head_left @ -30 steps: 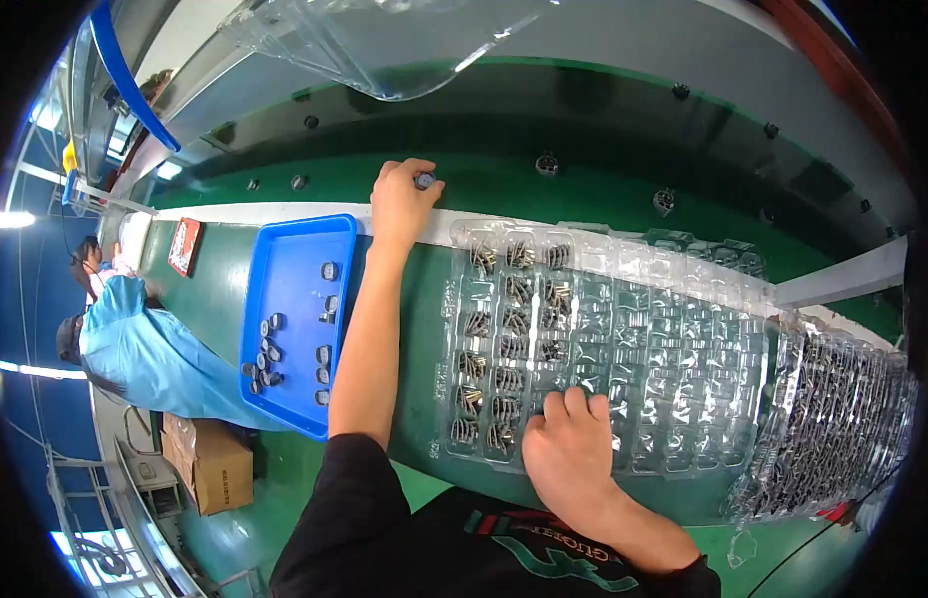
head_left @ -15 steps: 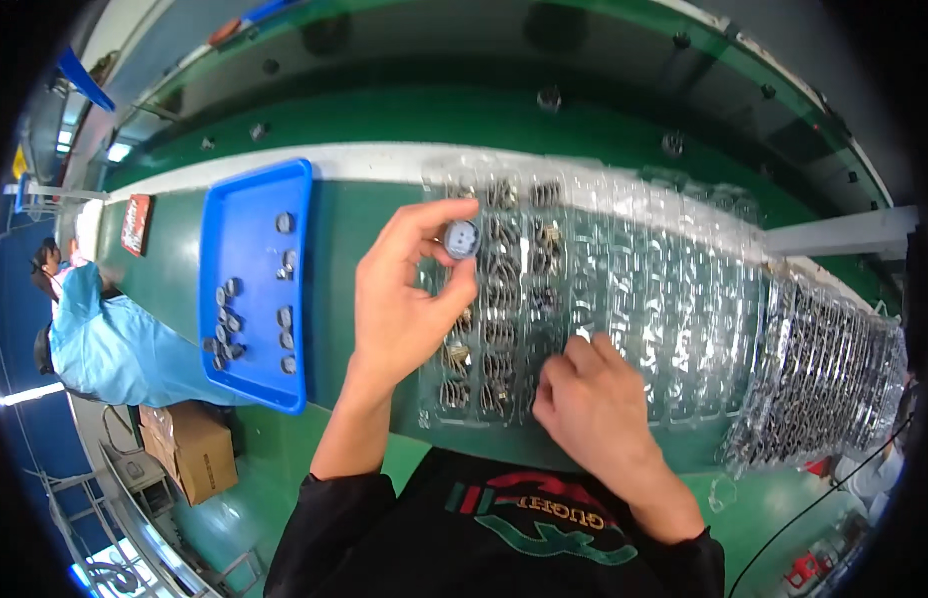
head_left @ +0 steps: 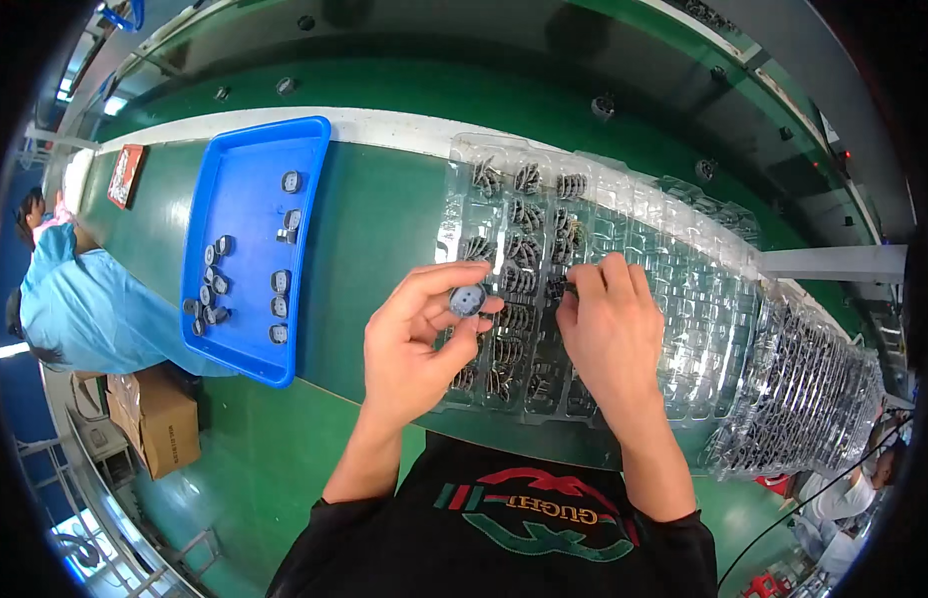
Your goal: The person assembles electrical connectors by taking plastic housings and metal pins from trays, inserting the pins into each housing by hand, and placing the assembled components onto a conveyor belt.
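My left hand [head_left: 414,344] pinches a small round grey part [head_left: 467,300], its pale face with small dark holes turned up, above the left side of a clear plastic blister tray [head_left: 446,239]. Rows of small dark metal pieces [head_left: 525,251] fill the tray's left columns. Over the columns just right of these, my right hand [head_left: 614,334] is closed, thumb against fingertips. Whatever lies between those fingertips is too small and dark to name. More small round grey parts [head_left: 280,307] sit in a blue tray [head_left: 247,349] to the left, some in a line, others clustered.
Stacked clear trays full of metal pieces [head_left: 798,389] stand at the right. Beyond the white ledge [head_left: 384,125] runs a green conveyor belt [head_left: 434,90] carrying scattered parts. A person in a light blue gown [head_left: 105,309] is at the far left, near a cardboard box [head_left: 160,424].
My right hand has moved up and away from me, from the tray's near edge to its middle columns. My left hand still holds the round part. The whole view has shifted slightly.
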A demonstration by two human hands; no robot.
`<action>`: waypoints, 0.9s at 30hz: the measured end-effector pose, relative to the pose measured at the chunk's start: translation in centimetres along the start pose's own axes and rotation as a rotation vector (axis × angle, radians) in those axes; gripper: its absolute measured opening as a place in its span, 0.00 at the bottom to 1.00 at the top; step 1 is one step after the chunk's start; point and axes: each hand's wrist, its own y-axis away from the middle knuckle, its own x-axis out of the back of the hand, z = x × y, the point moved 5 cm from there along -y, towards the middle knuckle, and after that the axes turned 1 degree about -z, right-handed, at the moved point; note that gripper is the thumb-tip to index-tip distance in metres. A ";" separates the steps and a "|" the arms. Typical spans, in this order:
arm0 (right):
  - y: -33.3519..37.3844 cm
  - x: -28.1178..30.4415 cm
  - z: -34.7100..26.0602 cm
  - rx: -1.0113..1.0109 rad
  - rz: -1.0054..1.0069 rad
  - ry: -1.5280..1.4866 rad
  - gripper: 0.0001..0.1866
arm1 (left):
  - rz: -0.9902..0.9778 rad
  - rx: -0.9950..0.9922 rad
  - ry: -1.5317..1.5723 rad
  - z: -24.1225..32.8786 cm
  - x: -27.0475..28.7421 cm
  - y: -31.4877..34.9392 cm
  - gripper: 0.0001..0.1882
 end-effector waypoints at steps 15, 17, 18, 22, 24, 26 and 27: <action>0.4 2.8 3.0 -0.071 0.147 -0.926 0.09 | -0.179 -0.060 -0.172 -1.2 -3.5 -2.4 0.24; 0.4 2.9 2.7 -0.040 0.148 -0.839 0.08 | -0.197 -0.034 -0.197 -1.3 -4.0 -2.7 0.26; 0.5 2.8 2.6 -0.045 0.152 -0.842 0.08 | -0.202 -0.033 -0.202 -1.0 -4.1 -2.7 0.26; 0.7 4.5 2.1 0.174 0.305 -0.745 0.10 | -0.379 0.098 -0.295 -0.5 -5.3 -2.5 0.30; 0.9 5.1 1.8 0.281 0.327 -0.698 0.12 | -0.420 0.111 -0.269 -0.4 -5.8 -2.4 0.31; 1.1 5.3 1.5 0.365 0.330 -0.671 0.15 | -0.440 0.161 -0.248 -0.3 -6.1 -2.3 0.33; 1.2 5.5 1.6 0.365 0.330 -0.673 0.15 | -0.439 0.161 -0.250 -0.1 -6.2 -2.3 0.33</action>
